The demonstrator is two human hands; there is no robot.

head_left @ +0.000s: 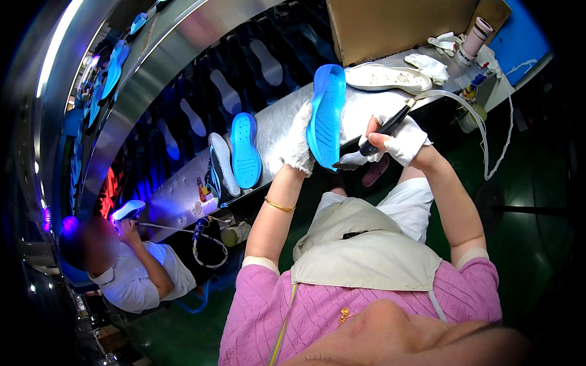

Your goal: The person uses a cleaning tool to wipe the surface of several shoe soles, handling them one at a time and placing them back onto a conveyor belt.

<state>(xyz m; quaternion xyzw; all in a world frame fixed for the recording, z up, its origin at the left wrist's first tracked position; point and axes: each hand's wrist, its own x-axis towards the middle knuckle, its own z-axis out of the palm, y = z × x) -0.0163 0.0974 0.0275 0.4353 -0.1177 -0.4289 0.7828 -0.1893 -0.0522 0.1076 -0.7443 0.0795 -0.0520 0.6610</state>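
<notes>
My left hand (297, 144), in a white knit glove, grips a bright blue shoe sole (327, 116) along its left edge. The sole stands tilted lengthwise, its hollow, ribbed inner face toward me. My right hand (403, 139), in a white glove with bare fingertips, is closed round a black pen-like brush handle (386, 127). A clear tube (448, 94) runs from the handle's upper end. The handle's lower end points at the near end of the sole; whether its tip touches there I cannot tell.
On the metal ledge (281, 116) lie another blue sole (245, 149), a dark shoe (221, 166) and a white sole (388, 78). Beyond it, a dark conveyor (244, 67) carries several soles. A person (137, 268) works at left. A cardboard sheet (397, 27) stands behind.
</notes>
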